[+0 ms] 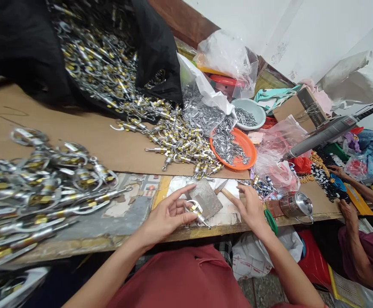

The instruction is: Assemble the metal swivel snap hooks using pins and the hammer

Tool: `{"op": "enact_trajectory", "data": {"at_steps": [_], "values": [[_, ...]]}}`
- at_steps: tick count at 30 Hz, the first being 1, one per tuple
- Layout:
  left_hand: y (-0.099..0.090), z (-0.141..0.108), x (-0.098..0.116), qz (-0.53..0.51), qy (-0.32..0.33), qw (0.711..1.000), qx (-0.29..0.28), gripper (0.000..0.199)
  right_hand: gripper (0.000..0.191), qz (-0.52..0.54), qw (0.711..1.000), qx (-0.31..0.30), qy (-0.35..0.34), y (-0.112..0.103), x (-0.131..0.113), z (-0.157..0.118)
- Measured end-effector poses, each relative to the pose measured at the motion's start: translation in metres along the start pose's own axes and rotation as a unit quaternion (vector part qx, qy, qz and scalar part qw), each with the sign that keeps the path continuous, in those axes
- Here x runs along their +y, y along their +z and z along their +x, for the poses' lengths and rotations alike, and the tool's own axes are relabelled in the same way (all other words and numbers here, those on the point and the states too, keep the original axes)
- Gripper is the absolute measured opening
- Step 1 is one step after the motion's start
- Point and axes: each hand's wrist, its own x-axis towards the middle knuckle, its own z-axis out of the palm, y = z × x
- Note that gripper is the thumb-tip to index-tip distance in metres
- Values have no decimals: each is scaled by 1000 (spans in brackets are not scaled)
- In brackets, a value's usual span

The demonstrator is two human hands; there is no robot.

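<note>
On the scuffed wooden workbench, one hooked silver-yellow metal fitting, seemingly unfinished among heaps, is pinched by the left hand, a wooden-handled steel knife gripped by the right hand.

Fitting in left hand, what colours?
The fitting is silver with yellow; the head view, the only one, shows it.

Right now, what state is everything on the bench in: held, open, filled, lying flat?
Left grip: closed on the metal fitting
Right grip: at the knife, firm hold unclear
Knife: blade bare
Metal block: flat on white paper
Orange plate: partly covered with small metal parts
Pale bowl: partly filled
Black bag: open, fittings spilling out
Clear bag: open, holding small metal parts
</note>
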Motion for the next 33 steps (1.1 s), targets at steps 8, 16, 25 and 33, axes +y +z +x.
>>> {"op": "enact_trajectory", "data": {"at_steps": [8,16,25,33], "values": [[0,-1,2,-4,-16,1000,-9,83,19,-51,993,-96,40,-5,13,-25],[2,-1,1,-6,-16,1000,6,85,46,-16,987,-78,-136,-34,-38,-35],[0,2,-1,-27,-12,999,-12,92,51,-80,981,-77,-157,-27,-38,-51],[-10,-15,18,54,65,989,121,84,40,54,997,-41,-25,-17,-2,-35]]}}
